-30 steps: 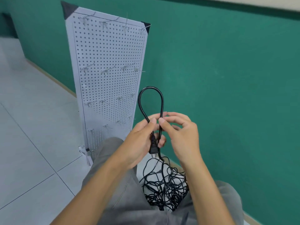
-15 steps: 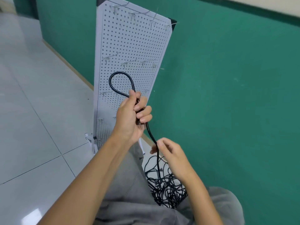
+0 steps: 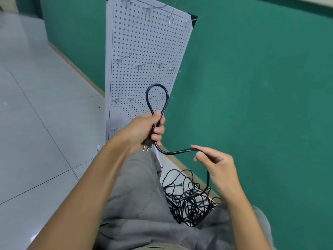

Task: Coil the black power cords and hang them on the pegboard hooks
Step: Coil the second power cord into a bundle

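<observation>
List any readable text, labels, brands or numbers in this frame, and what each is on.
None readable.
Pegboard: plain perforated panel, no label showing.
Plug in the left hand: no marking visible.
Cord pinched by the right hand: any jacket print too small to tell.

A green wall (image 3: 261,87) runs along the right, with a tan baseboard (image 3: 75,67) at its foot. Pale grey floor tiles (image 3: 36,123), glossy with thin dark joints, spread left.
</observation>
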`<move>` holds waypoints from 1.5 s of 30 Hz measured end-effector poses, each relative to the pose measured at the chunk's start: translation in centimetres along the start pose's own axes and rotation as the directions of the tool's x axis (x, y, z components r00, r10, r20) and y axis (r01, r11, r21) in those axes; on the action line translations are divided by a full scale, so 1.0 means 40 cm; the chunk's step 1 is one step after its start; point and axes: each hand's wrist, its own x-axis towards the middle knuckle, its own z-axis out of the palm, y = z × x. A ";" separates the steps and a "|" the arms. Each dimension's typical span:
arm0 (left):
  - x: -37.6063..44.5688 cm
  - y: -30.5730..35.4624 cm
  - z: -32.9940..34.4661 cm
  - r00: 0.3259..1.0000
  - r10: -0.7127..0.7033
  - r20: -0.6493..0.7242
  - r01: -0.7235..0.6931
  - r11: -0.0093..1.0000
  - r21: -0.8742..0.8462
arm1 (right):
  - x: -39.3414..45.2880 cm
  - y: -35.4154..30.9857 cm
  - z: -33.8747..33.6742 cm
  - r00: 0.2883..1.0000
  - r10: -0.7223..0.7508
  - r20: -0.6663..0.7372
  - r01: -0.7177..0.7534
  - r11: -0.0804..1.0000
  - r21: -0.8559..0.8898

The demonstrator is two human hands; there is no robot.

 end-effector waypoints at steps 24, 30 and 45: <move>-0.006 -0.043 0.075 0.909 0.028 0.416 -0.026 1.000 -0.012 | 0.022 -0.016 -0.059 0.992 -0.003 -0.127 -0.018 0.986 -0.165; 0.006 -0.050 0.069 0.955 0.003 0.297 -0.013 0.999 0.030 | 0.011 -0.047 -0.067 0.971 0.029 -0.239 0.006 0.990 0.143; -0.008 -0.136 0.215 0.966 0.107 0.235 -0.199 0.889 0.412 | 0.048 -0.194 -0.007 0.978 0.166 -0.127 -0.079 0.856 0.511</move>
